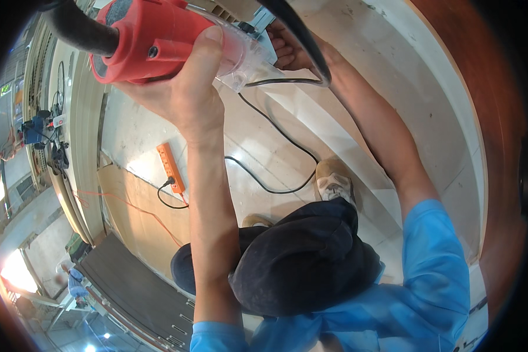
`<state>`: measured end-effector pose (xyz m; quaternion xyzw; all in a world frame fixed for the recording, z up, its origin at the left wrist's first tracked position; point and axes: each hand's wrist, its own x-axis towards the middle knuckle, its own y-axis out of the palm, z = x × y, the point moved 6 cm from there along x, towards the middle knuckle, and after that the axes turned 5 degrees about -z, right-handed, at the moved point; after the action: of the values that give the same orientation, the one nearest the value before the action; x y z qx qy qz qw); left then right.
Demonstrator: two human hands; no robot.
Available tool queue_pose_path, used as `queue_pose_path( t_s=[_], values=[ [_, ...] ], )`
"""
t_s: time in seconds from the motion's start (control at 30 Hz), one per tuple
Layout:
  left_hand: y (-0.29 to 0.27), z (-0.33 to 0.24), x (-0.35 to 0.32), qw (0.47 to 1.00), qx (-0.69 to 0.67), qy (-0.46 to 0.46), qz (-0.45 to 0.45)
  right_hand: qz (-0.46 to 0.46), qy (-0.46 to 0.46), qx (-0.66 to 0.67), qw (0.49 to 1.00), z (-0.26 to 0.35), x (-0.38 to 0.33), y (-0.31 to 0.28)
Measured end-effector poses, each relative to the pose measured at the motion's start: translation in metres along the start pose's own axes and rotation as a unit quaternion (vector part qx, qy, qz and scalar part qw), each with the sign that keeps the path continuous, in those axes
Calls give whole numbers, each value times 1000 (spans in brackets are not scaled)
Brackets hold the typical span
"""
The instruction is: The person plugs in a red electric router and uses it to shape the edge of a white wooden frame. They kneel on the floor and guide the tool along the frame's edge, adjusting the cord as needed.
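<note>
A red trim router (152, 41) with a clear plastic base (240, 58) is held up at the top of the view, tilted sideways. My left hand (188, 97) wraps round its red body, thumb along the top. At the base end, the fingers of my right hand (290, 51) curl against a pale metal guide (263, 23); the black cord crosses in front and partly hides them. A thick dark sleeve (79, 29) leaves the router's rear end. Whatever the cutter end faces is hidden.
An orange power strip (169, 164) with a black plug lies on the floor left of my legs. Black cord (270, 190) loops across the tiles by my shoe (334, 179). A reddish-brown panel (481, 88) stands at right. Another person (75, 281) is far off at lower left.
</note>
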<state>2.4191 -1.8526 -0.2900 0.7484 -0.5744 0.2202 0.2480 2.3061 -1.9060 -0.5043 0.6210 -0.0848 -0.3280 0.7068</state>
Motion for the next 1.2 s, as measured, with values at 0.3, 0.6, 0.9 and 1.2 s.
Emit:
queue_pose_path(
  t_s=[0.3, 0.6, 0.9, 1.2],
  values=[
    [-3, 0, -1, 1000, 20, 3, -15, -34, 25, -30, 999, 2, 5, -6],
    [-3, 3, 3, 1000, 1, -26, 12, 49, 54, -52, 996, 3, 12, -4],
    [-2, 2, 4, 1000, 21, -21, 5, -60, -32, -54, 996, 2, 1, -8],
    [-6, 1, -1, 999, 50, -20, 11, 55, 38, -24, 997, 3, 9, 5]
  ],
)
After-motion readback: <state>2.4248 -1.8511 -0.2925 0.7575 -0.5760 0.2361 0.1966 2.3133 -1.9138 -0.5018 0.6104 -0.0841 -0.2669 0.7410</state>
